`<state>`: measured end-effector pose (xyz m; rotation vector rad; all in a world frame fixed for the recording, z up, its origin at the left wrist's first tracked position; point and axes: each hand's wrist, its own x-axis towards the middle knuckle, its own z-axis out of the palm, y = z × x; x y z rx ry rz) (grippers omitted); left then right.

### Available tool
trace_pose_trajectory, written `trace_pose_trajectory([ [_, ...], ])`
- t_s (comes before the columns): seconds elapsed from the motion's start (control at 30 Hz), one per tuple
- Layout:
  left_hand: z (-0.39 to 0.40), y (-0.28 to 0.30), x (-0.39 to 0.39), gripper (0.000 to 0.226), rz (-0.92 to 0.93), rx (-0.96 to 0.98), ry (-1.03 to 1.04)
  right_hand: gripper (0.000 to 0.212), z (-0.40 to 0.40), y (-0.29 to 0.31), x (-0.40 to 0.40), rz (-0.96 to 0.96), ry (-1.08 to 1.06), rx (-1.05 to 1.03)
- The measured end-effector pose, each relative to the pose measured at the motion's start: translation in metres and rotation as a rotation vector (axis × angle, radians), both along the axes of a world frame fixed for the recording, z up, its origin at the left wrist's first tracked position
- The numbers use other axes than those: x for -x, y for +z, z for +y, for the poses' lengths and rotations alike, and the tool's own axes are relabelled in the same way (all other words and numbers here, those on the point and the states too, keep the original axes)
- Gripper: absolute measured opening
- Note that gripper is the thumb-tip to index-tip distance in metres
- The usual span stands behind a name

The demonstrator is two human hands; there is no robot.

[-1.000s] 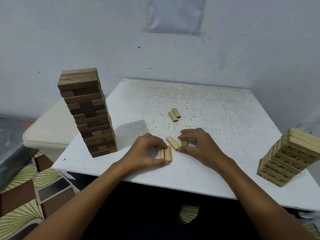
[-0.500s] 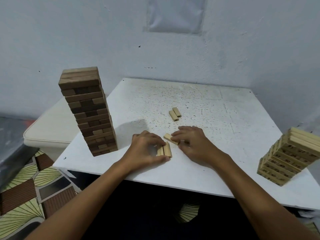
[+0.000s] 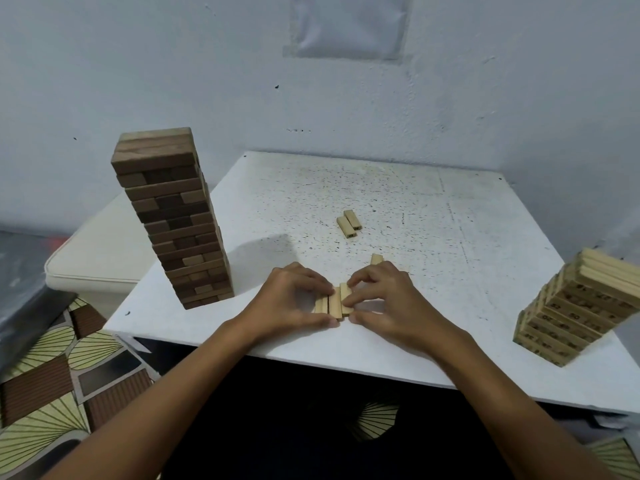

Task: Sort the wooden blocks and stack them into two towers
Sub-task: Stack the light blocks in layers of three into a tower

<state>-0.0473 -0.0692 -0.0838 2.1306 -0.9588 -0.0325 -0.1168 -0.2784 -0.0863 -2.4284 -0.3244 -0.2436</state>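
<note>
A small row of pale blocks (image 3: 334, 302) lies flat on the white surface (image 3: 433, 216) near its near edge, the blocks side by side with their long sides touching, running near to far. Both hands close on this row from either side. The left hand (image 3: 291, 299) is curled over the row's left part, fingertips on the blocks' far ends and thumb along the near end. The right hand (image 3: 384, 299) mirrors it, fingers bent and pinching the rightmost block, thumb at the near end. The two thumbs nearly meet in front of the row.

One more pale block (image 3: 376, 259) pokes out just beyond the right hand's knuckles, mostly hidden. Farther away, toward the middle of the surface, a pair of pale blocks (image 3: 349, 224) lies touching, well apart from the hands.

To the left a tall tower of dark blocks (image 3: 173, 220) stands upright near the surface's left edge. At the right edge a shorter tower of pale blocks (image 3: 578, 306) stands, with dark marks on the block faces that are too small to read.
</note>
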Motion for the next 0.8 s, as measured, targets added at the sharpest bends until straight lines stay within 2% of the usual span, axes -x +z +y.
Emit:
trace_pose_trajectory([
  [0.17, 0.001, 0.001, 0.007, 0.046, -0.019, -0.04, -0.026, 0.015, 0.001, 0.008, 0.006, 0.098, 0.009, 0.01],
  [0.43, 0.002, 0.005, 0.01, 0.058, 0.0, -0.118, -0.046, 0.025, 0.001, 0.009, 0.008, 0.14, -0.008, -0.038],
  [0.53, 0.005, 0.006, 0.008, 0.066, 0.041, -0.114, -0.049, 0.037, 0.0, 0.01, 0.01, 0.138, -0.021, -0.031],
  [0.7, 0.007, 0.005, 0.004, 0.063, 0.066, -0.105, -0.044, 0.06, 0.002, 0.01, 0.012, 0.192, -0.099, -0.04],
  [0.8, 0.006, 0.005, 0.003, 0.064, 0.086, -0.08, -0.043, 0.065, 0.004, 0.013, 0.015, 0.21, -0.105, -0.034],
])
